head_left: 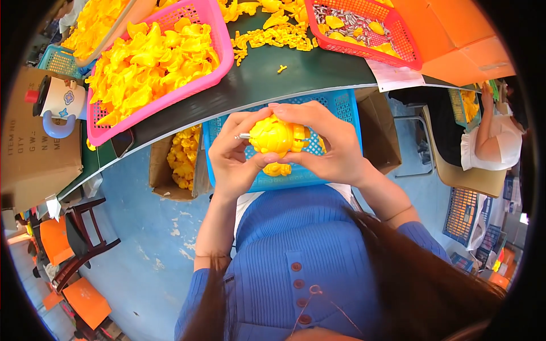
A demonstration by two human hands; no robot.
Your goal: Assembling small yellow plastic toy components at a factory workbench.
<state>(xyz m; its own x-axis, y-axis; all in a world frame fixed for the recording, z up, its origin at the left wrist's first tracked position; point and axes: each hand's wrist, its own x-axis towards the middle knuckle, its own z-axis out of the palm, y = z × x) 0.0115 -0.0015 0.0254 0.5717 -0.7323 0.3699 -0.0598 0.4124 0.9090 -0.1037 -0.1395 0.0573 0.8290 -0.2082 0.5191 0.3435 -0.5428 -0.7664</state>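
Both my hands are closed round a rounded yellow plastic toy part [274,135], held up just past the table's front edge. My left hand [232,153] grips its left side, where a short metal pin [243,136] sticks out. The thumb and fingers of my right hand [336,142] press its right side, by several stubby projections. Below my hands a blue plastic basket [304,179] rests at my lap, with a few yellow pieces [277,169] inside. My hands hide much of the basket and part of the toy.
On the dark green table [267,79] stand a pink basket [226,40] heaped with yellow parts and a red-pink basket [364,50] of small metal pieces. Loose yellow bits [273,38] lie between them. A cup [57,102] stands left. Another person [492,139] sits at right.
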